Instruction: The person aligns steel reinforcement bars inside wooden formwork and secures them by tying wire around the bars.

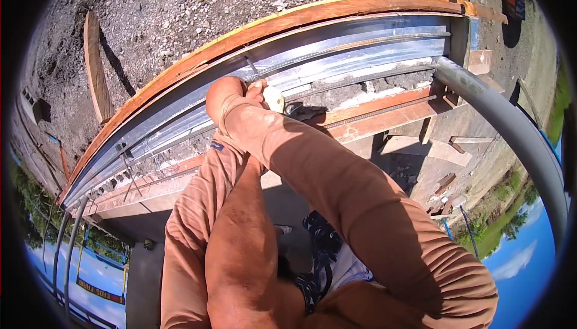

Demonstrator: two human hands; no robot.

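Stretching tan sleeves (384, 209) downward, curling right hand (223, 93) against pale rounded object (274, 99), grip unclear. Not seeing left hand, state unknown. Facing metal sheeting (390, 51), seeing rough grey fill (402, 81) alongside, leaving steel rod (360, 45) uncovered.

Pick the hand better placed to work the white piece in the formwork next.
Right, probably: the right hand is already at the white piece, fingers beside it. The left hand is hidden; the left sleeve ends by the right wrist.

two brown sleeves (360, 179), one thick pipe (511, 109)
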